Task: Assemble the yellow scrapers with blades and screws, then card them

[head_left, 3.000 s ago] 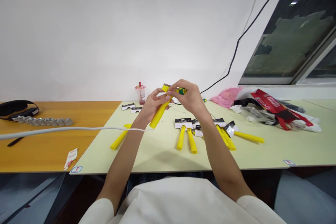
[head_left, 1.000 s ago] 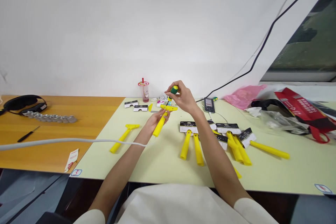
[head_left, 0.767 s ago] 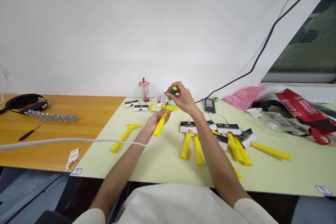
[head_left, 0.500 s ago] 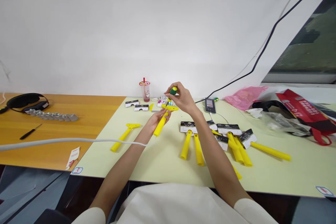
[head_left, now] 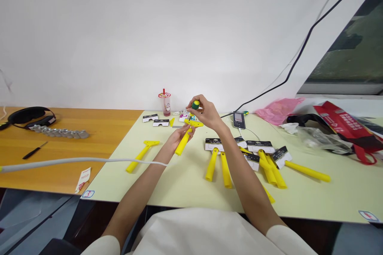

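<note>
Left hand (head_left: 176,137) grips the scraper (head_left: 183,142) at centre of the frame; right hand (head_left: 207,113) pinches the screwdriver (head_left: 195,104). The scraper seems light, stiff (probably plastic), best held by its handle (head_left: 181,146).

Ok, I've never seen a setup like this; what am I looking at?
There's no machine: these are a person's bare hands, seen from a camera worn on the head, looking forward and down. The left hand grips a T-shaped yellow tool by its handle. The right hand holds a green-and-yellow screwdriver over the tool's crosspiece. On the pale table lie more yellow tools, several with black-and-white cards, near a drink cup and dark device. The wooden table bears a black-handled tool.
</note>
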The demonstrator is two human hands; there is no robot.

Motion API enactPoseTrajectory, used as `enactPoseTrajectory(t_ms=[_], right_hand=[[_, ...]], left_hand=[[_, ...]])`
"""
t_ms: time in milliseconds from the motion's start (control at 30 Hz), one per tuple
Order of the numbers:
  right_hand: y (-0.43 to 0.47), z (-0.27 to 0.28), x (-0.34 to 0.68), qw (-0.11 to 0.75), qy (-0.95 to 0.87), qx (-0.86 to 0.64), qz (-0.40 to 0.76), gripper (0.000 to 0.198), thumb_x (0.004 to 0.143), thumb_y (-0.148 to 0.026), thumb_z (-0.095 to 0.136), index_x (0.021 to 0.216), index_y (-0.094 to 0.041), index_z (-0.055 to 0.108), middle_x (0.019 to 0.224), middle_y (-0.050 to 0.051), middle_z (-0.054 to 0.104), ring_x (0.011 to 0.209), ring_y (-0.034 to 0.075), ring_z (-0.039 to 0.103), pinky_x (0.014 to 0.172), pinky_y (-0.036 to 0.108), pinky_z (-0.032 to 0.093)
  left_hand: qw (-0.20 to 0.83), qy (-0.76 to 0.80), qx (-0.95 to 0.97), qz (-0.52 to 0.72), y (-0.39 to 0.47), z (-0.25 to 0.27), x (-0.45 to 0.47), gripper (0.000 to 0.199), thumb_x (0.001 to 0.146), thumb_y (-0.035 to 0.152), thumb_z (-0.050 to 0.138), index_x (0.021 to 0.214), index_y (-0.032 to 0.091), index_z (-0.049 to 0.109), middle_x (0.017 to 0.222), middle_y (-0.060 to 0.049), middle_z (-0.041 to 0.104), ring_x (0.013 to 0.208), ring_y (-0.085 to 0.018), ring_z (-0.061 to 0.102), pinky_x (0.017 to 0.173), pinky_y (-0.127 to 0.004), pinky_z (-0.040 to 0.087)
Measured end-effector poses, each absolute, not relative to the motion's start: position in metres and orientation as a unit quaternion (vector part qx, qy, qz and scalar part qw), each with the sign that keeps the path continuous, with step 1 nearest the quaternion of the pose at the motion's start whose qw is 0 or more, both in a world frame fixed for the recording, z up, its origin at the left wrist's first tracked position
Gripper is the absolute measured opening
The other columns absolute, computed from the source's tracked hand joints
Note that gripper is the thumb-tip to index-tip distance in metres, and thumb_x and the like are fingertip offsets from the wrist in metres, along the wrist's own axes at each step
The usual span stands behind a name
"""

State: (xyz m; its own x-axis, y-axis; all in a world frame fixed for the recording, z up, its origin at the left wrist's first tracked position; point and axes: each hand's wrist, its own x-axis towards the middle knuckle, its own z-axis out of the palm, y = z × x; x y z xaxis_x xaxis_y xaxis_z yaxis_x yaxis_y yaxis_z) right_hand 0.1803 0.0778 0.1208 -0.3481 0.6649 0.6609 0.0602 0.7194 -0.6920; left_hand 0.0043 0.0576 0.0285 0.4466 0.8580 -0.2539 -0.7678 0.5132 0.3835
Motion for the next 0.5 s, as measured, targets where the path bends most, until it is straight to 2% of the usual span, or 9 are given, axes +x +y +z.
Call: enactPoseTrajectory(t_ms=[333,500], right_hand=[[0.0753,0.1225,0.1832,0.519,-0.77,-0.238,0.286,0.042,0.095,-0.059,0.081,0.11,-0.027,0.058,0.106,0.004,0.073,0.098,0.022,0.073,0.091,0.044,0.071],[0.0728,0.1237,0.185,0.52,-0.771,-0.245,0.273,0.043,0.095,-0.06,0.081,0.109,-0.027,0.058,0.105,0.004,0.073,0.098,0.022,0.072,0.089,0.043,0.071]], left_hand=[[0.843,0.214,0.099,0.484,0.0562,0.0317,0.0051,0.033,0.103,0.0,0.063,0.131,0.018,0.064,0.118,-0.014,0.074,0.085,-0.016,0.078,0.06,-0.018,0.058],[0.837,0.224,0.095,0.49,0.0542,0.036,0.0065,0.026,0.1,-0.004,0.062,0.116,0.017,0.064,0.114,-0.013,0.072,0.088,-0.015,0.078,0.059,-0.017,0.055]])
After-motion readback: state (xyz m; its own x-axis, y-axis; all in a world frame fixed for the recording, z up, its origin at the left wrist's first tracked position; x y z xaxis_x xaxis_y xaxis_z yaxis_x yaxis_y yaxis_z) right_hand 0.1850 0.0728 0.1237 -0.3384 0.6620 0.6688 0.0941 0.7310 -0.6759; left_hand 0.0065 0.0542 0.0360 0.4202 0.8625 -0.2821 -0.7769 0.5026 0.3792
